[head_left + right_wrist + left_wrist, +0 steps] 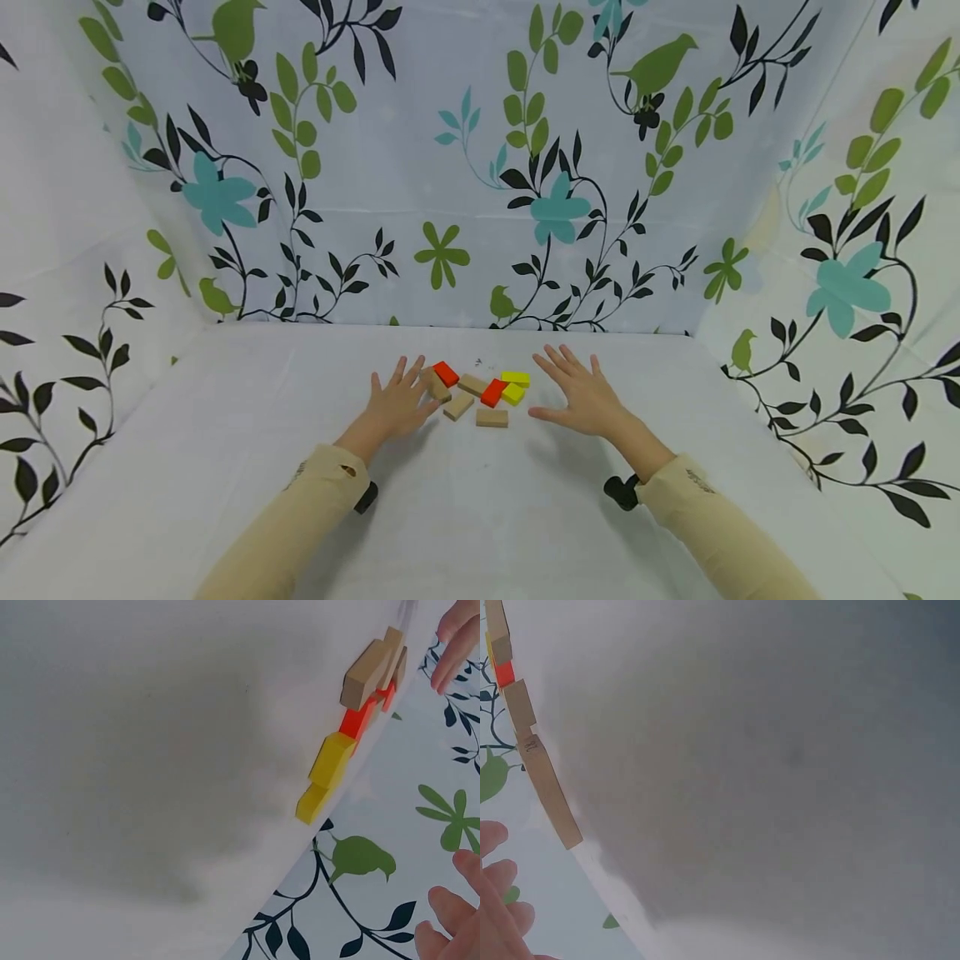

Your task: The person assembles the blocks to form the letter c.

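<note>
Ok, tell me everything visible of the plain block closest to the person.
The plain block is a tan rectangular bar, apparently bare wood. It lies flat on the white surface, long side running left to right in the head view, just nearer than a red block; contact between them is unclear. Neither the left hand nor the right hand touches it.

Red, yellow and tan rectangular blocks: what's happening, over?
Left hand, right hand: fingers spread, holding nothing. Blocks scattered on white table between. Nothing visibly blocking them.
</note>
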The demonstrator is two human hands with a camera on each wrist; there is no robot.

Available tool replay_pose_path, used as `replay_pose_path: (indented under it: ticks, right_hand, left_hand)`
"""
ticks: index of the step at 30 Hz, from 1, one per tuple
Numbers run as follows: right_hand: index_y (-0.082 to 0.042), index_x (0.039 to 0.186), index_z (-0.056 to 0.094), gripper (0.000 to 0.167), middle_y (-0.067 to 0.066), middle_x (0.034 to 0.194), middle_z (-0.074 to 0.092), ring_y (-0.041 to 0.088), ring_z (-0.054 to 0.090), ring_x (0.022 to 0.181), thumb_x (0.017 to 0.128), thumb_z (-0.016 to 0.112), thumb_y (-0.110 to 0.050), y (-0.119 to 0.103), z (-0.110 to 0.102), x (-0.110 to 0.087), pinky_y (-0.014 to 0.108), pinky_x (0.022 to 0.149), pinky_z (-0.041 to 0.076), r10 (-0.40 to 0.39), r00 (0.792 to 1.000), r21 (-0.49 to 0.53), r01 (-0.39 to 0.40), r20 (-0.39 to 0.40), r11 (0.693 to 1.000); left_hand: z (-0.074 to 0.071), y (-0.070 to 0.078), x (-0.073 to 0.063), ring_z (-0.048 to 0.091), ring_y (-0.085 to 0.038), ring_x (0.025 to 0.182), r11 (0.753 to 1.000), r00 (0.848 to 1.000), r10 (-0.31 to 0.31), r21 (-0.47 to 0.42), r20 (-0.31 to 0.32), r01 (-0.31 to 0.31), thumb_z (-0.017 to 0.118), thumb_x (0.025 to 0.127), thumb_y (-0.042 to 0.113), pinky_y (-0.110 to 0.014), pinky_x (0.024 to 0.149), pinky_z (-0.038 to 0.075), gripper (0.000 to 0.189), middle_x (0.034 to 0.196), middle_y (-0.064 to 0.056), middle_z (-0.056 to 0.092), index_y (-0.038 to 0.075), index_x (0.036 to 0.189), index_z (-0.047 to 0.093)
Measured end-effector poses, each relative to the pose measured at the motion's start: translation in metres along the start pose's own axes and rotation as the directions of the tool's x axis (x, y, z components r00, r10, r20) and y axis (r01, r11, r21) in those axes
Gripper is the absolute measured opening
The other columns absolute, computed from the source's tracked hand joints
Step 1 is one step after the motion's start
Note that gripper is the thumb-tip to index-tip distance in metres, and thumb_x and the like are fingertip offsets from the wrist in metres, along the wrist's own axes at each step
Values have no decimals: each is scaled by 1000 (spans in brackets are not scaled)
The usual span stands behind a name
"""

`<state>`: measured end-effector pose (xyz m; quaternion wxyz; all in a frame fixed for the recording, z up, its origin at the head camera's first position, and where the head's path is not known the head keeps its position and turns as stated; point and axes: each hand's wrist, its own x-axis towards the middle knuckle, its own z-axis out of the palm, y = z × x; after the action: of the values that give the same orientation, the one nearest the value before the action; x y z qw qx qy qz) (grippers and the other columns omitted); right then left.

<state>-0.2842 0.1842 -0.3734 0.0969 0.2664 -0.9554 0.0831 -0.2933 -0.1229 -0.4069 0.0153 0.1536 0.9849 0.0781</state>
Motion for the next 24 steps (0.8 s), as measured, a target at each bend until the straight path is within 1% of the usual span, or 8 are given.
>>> replay_pose_path:
  ticks: [4,7,11,17,24]
  right_hand:
    - [-18,144,30,82,8,150,20,31,13,137,79,58,-59,-3,5,7,64,101,5,-7,1000,6,7,2,1000]
    - [-18,144,30,82,8,150,21,31,14,137,79,58,-58,-6,9,12,64,101,5,-17,1000,10,17,1,1000]
    - [-19,144,30,81,8,150,20,30,13,137,79,57,-59,-12,14,16,63,102,4,-16,999,14,16,27,1000]
    - [-18,144,30,80,8,150,20,29,12,138,80,59,-55,-19,18,21,62,102,3,-31,998,55,28,46,998]
    - [-20,145,28,79,5,150,20,27,10,138,81,57,-56,-25,25,29,61,103,2,-28,996,77,21,85,997]
  left_hand:
    - [2,2,6,1,-33,138,1000,999,-23,-1,23,23,39,95,46,-66,100,3,64,152,-10,8,9,145,24]
    - [2,3,10,3,-33,138,999,999,-39,-14,29,39,41,95,45,-66,100,4,64,152,-11,11,8,145,26]
    - [5,3,13,5,-34,137,998,998,-50,-24,29,51,43,94,45,-66,100,6,65,151,-11,14,6,143,28]
    - [7,4,16,7,-34,137,998,997,-69,-11,38,70,42,94,46,-66,100,7,66,150,-13,16,5,143,28]
    - [5,6,18,7,-35,137,995,994,-96,-12,53,97,43,94,45,-66,100,8,65,150,-13,19,4,143,29]
